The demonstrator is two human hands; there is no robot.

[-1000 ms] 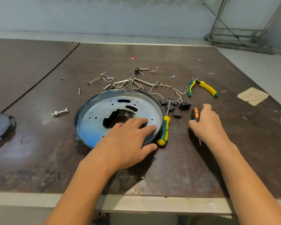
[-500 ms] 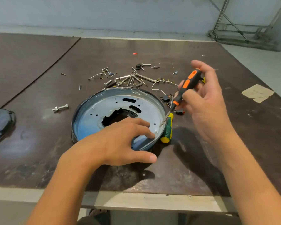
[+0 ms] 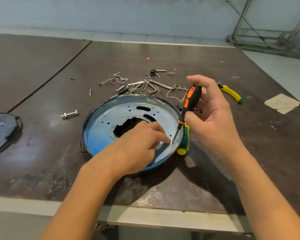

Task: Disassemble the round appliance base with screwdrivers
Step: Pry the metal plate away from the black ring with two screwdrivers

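Right grip (image 3: 213, 118) holds screwdriver (image 3: 189, 103) on shiny base (image 3: 102, 125).

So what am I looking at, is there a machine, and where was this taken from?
No machine here: these are a person's two bare hands, seen from a camera worn on the head, looking forward and down. The left hand rests on the round appliance base, a finger beside a screw near its rim. The right hand grips an orange-and-black screwdriver, its tip on that screw. On the table lie loose screws and metal bits, a bolt, yellow-handled pliers, a green-and-yellow screwdriver beside the base, and a dark cover at the left edge.
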